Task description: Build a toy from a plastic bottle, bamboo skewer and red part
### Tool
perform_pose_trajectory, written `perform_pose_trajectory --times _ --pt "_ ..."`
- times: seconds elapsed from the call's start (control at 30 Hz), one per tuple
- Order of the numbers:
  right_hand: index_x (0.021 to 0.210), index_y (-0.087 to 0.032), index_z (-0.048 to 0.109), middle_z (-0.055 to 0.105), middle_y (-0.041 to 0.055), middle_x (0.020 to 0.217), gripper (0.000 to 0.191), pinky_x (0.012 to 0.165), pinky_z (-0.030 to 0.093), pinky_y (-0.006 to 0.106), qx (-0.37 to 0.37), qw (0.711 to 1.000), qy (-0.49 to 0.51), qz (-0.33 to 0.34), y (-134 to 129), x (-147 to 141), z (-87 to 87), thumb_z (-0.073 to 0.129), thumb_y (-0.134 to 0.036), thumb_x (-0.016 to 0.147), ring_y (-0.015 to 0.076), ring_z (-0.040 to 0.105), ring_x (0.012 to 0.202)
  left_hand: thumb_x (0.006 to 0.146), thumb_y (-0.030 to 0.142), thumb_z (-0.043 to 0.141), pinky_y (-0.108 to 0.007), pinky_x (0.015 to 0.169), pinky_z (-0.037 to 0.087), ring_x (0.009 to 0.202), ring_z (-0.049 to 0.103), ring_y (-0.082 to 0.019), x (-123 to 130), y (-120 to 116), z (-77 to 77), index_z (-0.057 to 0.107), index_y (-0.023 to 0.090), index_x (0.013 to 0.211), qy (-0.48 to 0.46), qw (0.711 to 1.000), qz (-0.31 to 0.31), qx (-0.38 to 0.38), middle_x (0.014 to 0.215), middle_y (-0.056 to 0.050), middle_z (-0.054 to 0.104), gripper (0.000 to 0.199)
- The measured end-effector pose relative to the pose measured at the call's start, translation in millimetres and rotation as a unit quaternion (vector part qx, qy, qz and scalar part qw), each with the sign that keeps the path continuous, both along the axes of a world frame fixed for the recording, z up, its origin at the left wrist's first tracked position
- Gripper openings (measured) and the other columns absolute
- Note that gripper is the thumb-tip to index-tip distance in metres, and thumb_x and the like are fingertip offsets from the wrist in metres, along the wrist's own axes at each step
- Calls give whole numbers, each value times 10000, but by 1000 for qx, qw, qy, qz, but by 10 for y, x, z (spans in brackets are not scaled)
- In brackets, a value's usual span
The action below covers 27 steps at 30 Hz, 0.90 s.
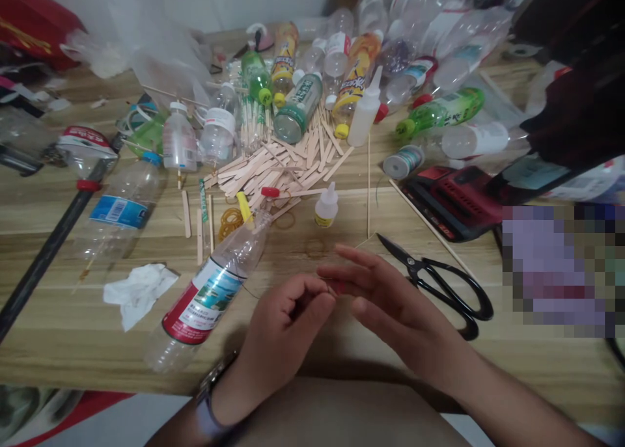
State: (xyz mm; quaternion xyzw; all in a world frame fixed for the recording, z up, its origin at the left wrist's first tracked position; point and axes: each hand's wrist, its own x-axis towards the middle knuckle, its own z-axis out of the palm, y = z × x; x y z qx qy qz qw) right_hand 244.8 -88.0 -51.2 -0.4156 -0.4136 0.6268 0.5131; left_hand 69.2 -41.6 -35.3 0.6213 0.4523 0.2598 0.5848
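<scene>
My left hand point(297, 323) is closed in a pinch on a thin thread point(250, 293), which trails off beside its knuckles toward the bottle. Just past the pinch shows a small red piece point(338, 286), partly hidden by fingers; its kind is unclear. My right hand point(385, 297) is held open close by, fingers stretched out and thumb apart, around the red piece. I cannot tell whether its fingers touch it. Black-handled scissors point(439, 289) lie right of that hand. A clear plastic bottle point(208, 300) with a red and white label lies left of my left hand.
Craft sticks point(278, 164) are heaped mid-table, near a small glue bottle point(326, 206) and rubber bands point(230, 224). Many plastic bottles point(359, 76) crowd the back. A red-black battery tool point(449, 200) stands at right. Crumpled tissue point(139, 294) and a dark bar point(53, 242) lie left.
</scene>
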Motion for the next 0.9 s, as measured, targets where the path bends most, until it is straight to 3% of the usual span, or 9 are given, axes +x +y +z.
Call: perform_pose_trajectory --times 0.1,0.17,0.23,0.37,0.53,0.7,0.9 --pt "1166 -354 613 756 -14 1135 275 911 587 294 60 988 -131 -60 3 -24 2 660 -203 942 148 722 1052 889 351 614 -215 519 350 535 408 -104 12 24 -7 590 207 716 -60 994 17 -86 575 70 460 226" --pt "1064 -305 662 770 -10 1047 206 857 585 278 102 967 -224 -66 20 -25 13 654 -163 915 152 734 967 881 355 620 -215 512 342 523 389 -101 15 26 2 579 208 698 -65 993 15 -95 557 76 432 239" --pt "989 -276 706 782 -9 975 153 818 573 273 124 955 -263 -53 43 -17 34 653 -160 902 154 732 908 880 335 613 -215 507 344 533 415 -105 13 19 21 594 203 698 -40 997 7 -65 573 65 474 226" --pt "920 -247 744 793 7 904 101 771 572 287 82 970 -225 -32 82 6 83 661 -194 900 169 740 847 910 267 566 -227 543 389 583 518 -124 0 -11 50 643 203 758 39 998 -19 54 642 36 611 182" --pt "844 -243 724 775 4 830 133 710 565 268 121 952 -277 -38 88 24 117 642 -140 859 165 730 780 943 203 537 -267 627 450 658 622 -156 -34 -56 42 669 205 860 128 964 -60 224 745 4 721 156" --pt "734 -255 645 731 -9 781 167 607 565 217 180 922 -337 -68 99 19 143 607 -110 806 151 720 720 971 197 515 -281 667 491 732 679 -180 -39 -96 68 676 189 904 158 948 -91 260 812 -29 757 175" --pt "789 -294 652 757 -24 785 177 511 578 188 228 894 -379 -73 90 17 104 606 -123 797 158 749 657 1017 280 454 -307 653 500 724 686 -200 -12 -147 98 687 192 948 182 943 -101 261 813 -48 751 259"
